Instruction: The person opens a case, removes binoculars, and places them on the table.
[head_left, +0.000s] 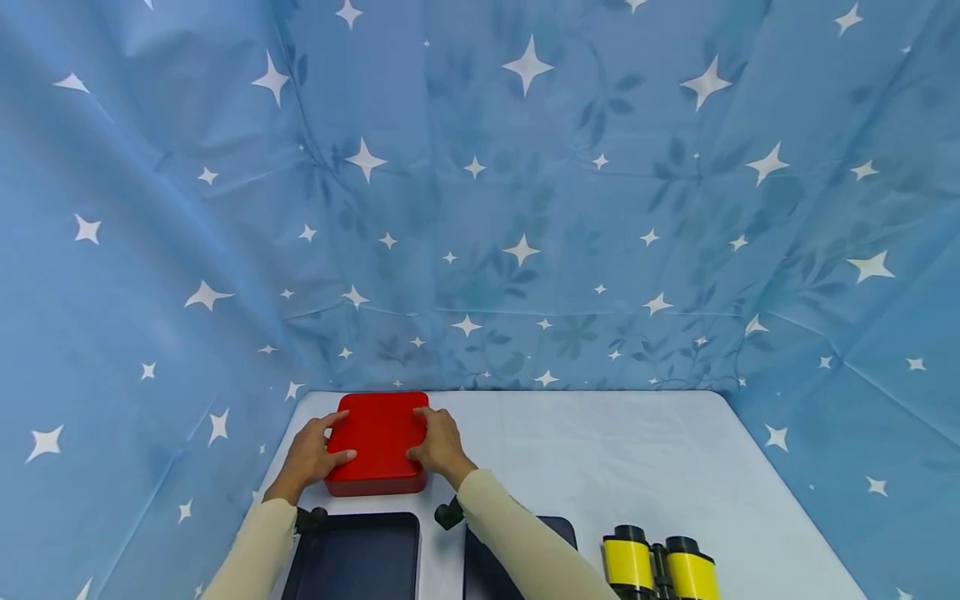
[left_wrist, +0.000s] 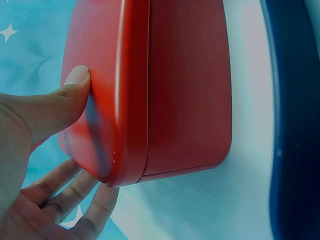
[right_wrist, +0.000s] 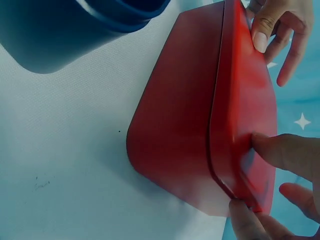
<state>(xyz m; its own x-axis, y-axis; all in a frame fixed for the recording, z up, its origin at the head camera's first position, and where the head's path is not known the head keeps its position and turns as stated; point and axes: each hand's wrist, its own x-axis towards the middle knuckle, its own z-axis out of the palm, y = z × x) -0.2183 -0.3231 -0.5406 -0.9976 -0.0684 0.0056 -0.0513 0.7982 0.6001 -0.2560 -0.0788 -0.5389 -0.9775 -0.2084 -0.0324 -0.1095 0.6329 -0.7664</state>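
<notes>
The left hand and right hand pinch opposite edges of the glossy red lid on a red rectangular box, far left on the white table, thumbs above, fingertips at the rim; even pressure probably keeps it level. The seated lid hides any contents. A black rectangular tray bares its floor; the cream right sleeve covers part of another dark, tray-like thing

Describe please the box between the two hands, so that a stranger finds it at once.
On the white table, go to the far left corner, just beyond a dark tray. There, the left hand and right hand both grip a lidded box. It alone is red; the binoculars are yellow and black.
</notes>
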